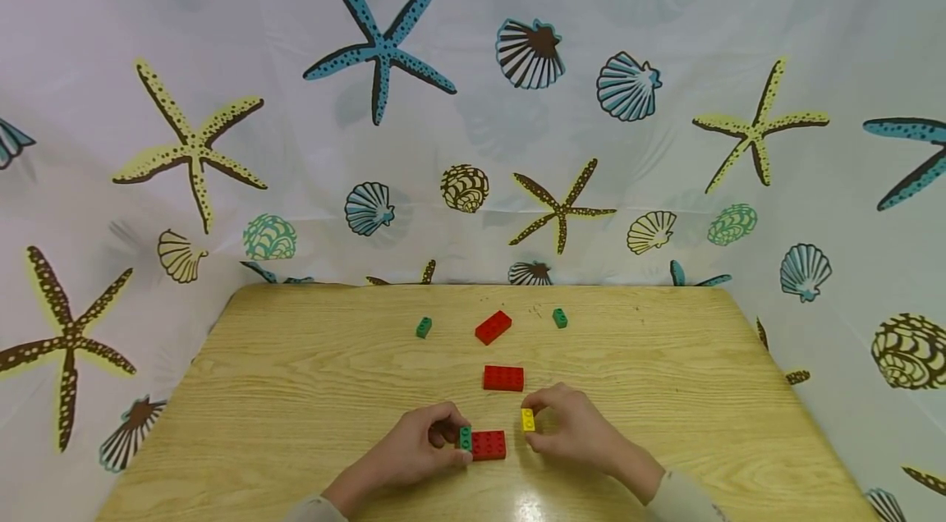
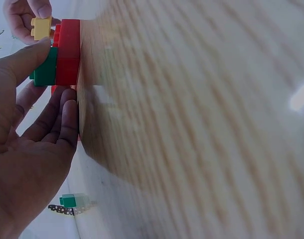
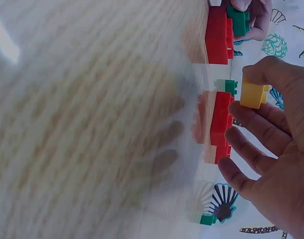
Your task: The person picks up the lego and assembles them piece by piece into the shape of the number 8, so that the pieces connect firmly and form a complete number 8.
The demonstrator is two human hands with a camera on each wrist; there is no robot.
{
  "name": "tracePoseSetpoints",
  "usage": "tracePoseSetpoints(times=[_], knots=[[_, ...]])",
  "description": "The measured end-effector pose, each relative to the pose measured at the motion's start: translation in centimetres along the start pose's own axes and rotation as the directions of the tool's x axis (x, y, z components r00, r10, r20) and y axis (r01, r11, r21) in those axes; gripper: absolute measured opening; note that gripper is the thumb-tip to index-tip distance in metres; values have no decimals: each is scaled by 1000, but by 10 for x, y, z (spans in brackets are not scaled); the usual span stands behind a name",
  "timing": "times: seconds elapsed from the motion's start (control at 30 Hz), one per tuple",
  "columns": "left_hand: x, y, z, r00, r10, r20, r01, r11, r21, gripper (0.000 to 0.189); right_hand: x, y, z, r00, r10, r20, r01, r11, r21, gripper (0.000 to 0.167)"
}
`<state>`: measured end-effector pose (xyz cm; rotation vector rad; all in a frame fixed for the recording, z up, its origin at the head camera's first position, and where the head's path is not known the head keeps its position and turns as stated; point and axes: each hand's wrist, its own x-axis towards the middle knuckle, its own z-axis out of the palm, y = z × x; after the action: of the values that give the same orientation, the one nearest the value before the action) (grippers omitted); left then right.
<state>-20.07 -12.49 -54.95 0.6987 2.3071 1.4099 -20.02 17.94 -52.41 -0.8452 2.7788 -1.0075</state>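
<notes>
My left hand (image 1: 416,441) pinches a small green toy brick (image 1: 466,438) between thumb and finger. That green brick sits on the left end of a red brick (image 1: 489,445), whose remaining studs show to its right. In the left wrist view the green brick (image 2: 45,69) lies flush against the red one's studded side. Just to the right, my right hand (image 1: 572,430) pinches a small yellow brick (image 1: 528,420) by its two ends. The right wrist view shows the yellow brick (image 3: 251,93) held above the tabletop, apart from the red bricks, its other fingers spread.
Beyond the hands, a second red brick (image 1: 503,378) lies on the wooden table (image 1: 310,374). Farther back are a tilted red brick (image 1: 493,327), a green brick (image 1: 424,327) to its left and another green brick (image 1: 560,318) to its right. A patterned curtain (image 1: 458,136) hangs behind the table.
</notes>
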Motion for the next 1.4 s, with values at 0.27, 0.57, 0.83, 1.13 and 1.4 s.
tracePoseSetpoints(times=[0.27, 0.57, 0.83, 1.13, 1.4], knots=[[0, 0, 0, 1000, -7, 2, 7, 1000, 17, 26, -1, -6, 4, 999, -16, 37, 15, 999, 36, 35], [-2, 3, 0, 1000, 9, 3, -9, 1000, -25, 24, 2, -10, 10, 997, -50, 52, 48, 998, 46, 34], [-2, 2, 0, 1000, 14, 3, -14, 1000, -2, 25, 4, -15, 13, 995, -52, 81, 48, 998, 46, 34], [-1, 1, 0, 1000, 14, 1, -14, 1000, -5, 26, 6, -16, 17, 994, -26, 110, 22, 999, 41, 35], [-1, 4, 0, 1000, 1, -5, -1, 1000, -20, 25, 8, -17, 15, 993, -19, 121, 16, 1000, 26, 36]])
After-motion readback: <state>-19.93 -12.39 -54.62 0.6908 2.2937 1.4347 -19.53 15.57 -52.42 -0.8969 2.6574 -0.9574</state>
